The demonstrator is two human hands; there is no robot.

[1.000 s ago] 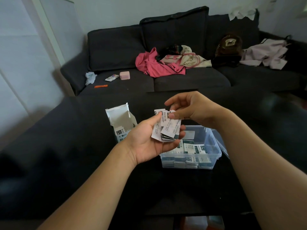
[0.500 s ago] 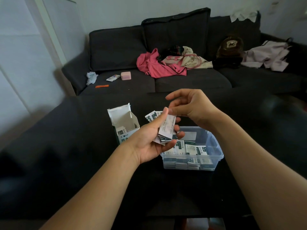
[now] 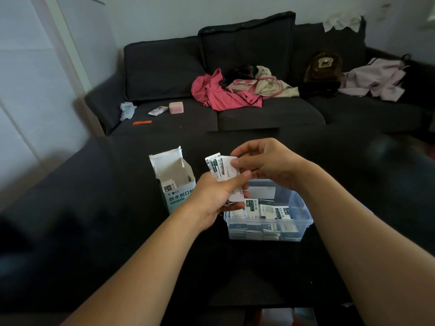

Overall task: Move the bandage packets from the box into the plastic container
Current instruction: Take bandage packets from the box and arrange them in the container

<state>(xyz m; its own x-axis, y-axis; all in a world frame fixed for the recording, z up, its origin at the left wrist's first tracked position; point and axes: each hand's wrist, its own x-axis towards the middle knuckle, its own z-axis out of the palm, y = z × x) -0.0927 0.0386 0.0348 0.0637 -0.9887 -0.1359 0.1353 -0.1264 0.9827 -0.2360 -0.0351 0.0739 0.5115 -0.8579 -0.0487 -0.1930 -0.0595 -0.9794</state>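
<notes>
Container (image 3: 303, 220) mouth looks open rightward; the box (image 3: 175, 184) crowds its left.

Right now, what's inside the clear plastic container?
The plastic container holds bandage packets in layers, white-and-green faces up. The left hand covers its near-left corner; how deep the packets go there cannot be seen.

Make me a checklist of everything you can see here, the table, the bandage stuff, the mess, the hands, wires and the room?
Surface: dark table, unlit.
Job's things: open box upright left of clear plastic container, which holds packets; packet stack above it.
Clutter: pink clothes, pink case, orange strip on sofa.
Hands: left hand holds the stack; right hand pinches its top packet.
Cables: nothing seen.
Surroundings: pale wall.
</notes>
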